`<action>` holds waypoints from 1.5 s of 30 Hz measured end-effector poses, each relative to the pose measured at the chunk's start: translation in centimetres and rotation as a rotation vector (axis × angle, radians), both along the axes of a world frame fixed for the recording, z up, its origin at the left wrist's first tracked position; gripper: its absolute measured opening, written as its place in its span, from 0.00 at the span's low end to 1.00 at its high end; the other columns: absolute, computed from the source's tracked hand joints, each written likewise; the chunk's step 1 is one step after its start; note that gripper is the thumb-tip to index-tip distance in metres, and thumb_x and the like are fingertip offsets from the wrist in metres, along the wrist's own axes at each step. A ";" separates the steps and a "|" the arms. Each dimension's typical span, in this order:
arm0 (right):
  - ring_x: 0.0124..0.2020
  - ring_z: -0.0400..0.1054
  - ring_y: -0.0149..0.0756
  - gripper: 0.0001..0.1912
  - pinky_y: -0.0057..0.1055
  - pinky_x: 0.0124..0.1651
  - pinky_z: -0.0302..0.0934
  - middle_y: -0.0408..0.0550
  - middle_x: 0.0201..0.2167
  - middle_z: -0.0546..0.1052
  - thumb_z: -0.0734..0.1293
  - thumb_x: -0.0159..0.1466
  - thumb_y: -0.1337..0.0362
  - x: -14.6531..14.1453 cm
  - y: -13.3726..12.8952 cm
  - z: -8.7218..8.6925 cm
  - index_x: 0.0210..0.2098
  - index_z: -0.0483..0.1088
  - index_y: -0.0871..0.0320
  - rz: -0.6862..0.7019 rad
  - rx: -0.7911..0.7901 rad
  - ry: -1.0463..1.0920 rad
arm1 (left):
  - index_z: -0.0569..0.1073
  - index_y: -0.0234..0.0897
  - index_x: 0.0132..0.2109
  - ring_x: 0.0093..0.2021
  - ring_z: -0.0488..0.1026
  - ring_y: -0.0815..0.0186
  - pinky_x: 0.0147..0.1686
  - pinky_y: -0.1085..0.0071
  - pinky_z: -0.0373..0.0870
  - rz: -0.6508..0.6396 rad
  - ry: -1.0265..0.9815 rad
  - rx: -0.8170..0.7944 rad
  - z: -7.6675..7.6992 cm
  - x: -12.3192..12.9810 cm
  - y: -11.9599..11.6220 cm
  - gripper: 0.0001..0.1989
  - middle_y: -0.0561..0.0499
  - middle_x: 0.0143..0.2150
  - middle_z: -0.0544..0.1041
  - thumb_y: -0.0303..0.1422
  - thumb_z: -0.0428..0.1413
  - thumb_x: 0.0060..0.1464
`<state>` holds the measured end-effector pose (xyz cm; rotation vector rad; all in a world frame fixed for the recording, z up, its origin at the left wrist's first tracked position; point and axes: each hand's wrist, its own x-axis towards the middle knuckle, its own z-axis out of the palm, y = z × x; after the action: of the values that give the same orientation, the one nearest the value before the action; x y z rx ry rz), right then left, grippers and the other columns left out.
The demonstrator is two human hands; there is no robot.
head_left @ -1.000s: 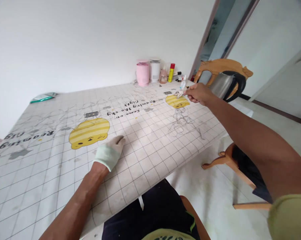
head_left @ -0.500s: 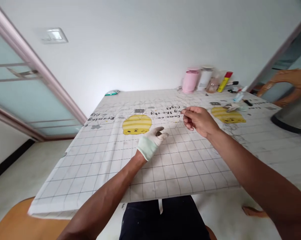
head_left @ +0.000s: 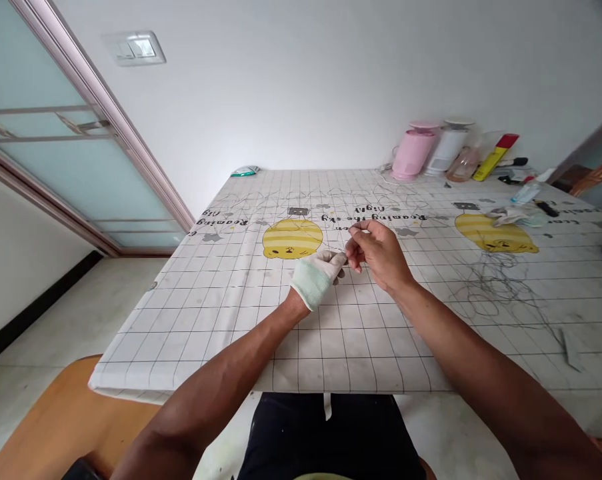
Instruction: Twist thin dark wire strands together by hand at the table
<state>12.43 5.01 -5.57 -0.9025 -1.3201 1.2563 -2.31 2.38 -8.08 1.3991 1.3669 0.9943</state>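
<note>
My left hand [head_left: 321, 273] wears a pale glove with a mint-green cuff. Its fingers are pinched together beside my right hand, over the middle of the table. My bare right hand [head_left: 375, 253] is closed in a pinch, with the thumb against the index finger. A fine thread, barely visible, seems to run between the fingertips of both hands; its exact ends are hidden. A tangle of dark thread [head_left: 501, 287] lies on the tablecloth to the right. More loose thread strands [head_left: 301, 197] spread across the back of the table.
The checked tablecloth [head_left: 221, 333] carries yellow bear prints. Along the wall stand a pink cylindrical device [head_left: 413, 155], a white one [head_left: 445, 150] and a yellow tube with a red cap [head_left: 495, 158]. A crumpled glove [head_left: 518, 215] lies at right. A wooden chair [head_left: 71, 407] stands at lower left.
My left hand has moved right and closed, its fingertips meeting my right hand. My right hand stays pinched. The view has shifted, bringing the thread tangle into clearer sight.
</note>
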 end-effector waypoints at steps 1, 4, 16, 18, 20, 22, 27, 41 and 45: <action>0.16 0.65 0.32 0.14 0.28 0.16 0.56 0.42 0.23 0.76 0.72 0.66 0.52 0.1 0.0 -0.1 0.40 0.66 0.52 -0.006 0.009 0.003 | 0.77 0.38 0.34 0.25 0.72 0.71 0.29 0.74 0.68 0.015 0.018 -0.007 0.1 0.0 0.0 0.16 0.53 0.28 0.78 0.42 0.54 0.65; 0.16 0.64 0.32 0.14 0.28 0.16 0.55 0.40 0.21 0.74 0.72 0.66 0.52 0.6 -0.1 -0.5 0.39 0.66 0.52 -0.030 0.027 -0.005 | 0.79 0.38 0.36 0.25 0.73 0.70 0.31 0.73 0.69 0.072 0.052 -0.014 0.6 -0.1 -0.1 0.15 0.53 0.27 0.78 0.41 0.53 0.64; 0.14 0.58 0.28 0.14 0.27 0.14 0.49 0.44 0.22 0.74 0.76 0.61 0.54 6.5 1.5 -1.2 0.35 0.72 0.56 0.035 -0.111 -0.112 | 0.78 0.37 0.35 0.28 0.75 0.69 0.33 0.72 0.71 0.156 0.032 0.047 1.8 -1.8 0.6 0.13 0.51 0.31 0.80 0.38 0.54 0.63; 0.14 0.56 0.26 0.14 0.27 0.13 0.46 0.44 0.21 0.73 0.77 0.60 0.55 7.8 2.0 -1.4 0.34 0.73 0.57 0.051 -0.164 -0.161 | 0.78 0.36 0.36 0.28 0.75 0.68 0.33 0.72 0.72 0.154 -0.018 0.030 1.7 -2.1 0.8 0.12 0.50 0.31 0.80 0.36 0.53 0.64; 0.14 0.54 0.26 0.14 0.26 0.13 0.44 0.42 0.19 0.70 0.78 0.59 0.55 9.0 2.4 -1.6 0.33 0.73 0.57 0.031 -0.198 -0.179 | 0.77 0.35 0.36 0.27 0.74 0.69 0.32 0.72 0.71 0.135 -0.110 -0.003 1.4 -2.3 1.1 0.12 0.49 0.31 0.78 0.35 0.53 0.65; 0.14 0.54 0.25 0.14 0.25 0.14 0.43 0.39 0.18 0.67 0.78 0.58 0.57 9.7 2.6 -1.6 0.34 0.72 0.57 -0.028 -0.191 -0.141 | 0.75 0.34 0.35 0.26 0.73 0.70 0.32 0.71 0.71 0.078 -0.237 -0.058 0.9 -2.4 1.3 0.13 0.50 0.30 0.77 0.34 0.52 0.66; 0.15 0.56 0.26 0.13 0.25 0.15 0.47 0.39 0.20 0.68 0.77 0.58 0.59 9.7 2.8 -0.8 0.34 0.71 0.55 -0.162 -0.152 -0.010 | 0.76 0.34 0.36 0.24 0.70 0.70 0.29 0.70 0.67 -0.118 -0.160 -0.245 -1.0 -1.5 1.2 0.12 0.48 0.32 0.78 0.36 0.54 0.65; 0.16 0.56 0.26 0.12 0.28 0.16 0.52 0.47 0.32 0.81 0.75 0.60 0.56 0.5 0.3 -1.6 0.35 0.69 0.53 -0.014 -0.204 0.101 | 0.82 0.39 0.51 0.34 0.78 0.68 0.32 0.74 0.72 0.040 -0.128 0.025 0.1 -1.3 0.9 0.17 0.49 0.43 0.83 0.41 0.57 0.62; 0.19 0.58 0.26 0.11 0.28 0.18 0.56 0.49 0.38 0.80 0.75 0.60 0.57 -1.1 -0.6 -2.5 0.33 0.72 0.54 -0.008 -0.187 0.089 | 0.83 0.37 0.45 0.32 0.76 0.68 0.29 0.74 0.70 0.102 -0.174 0.036 -0.4 -2.0 1.4 0.14 0.49 0.38 0.82 0.40 0.56 0.62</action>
<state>11.30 4.45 -8.08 -0.9698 -1.1418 1.4148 -4.34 3.80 -8.44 1.2472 1.3069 1.1846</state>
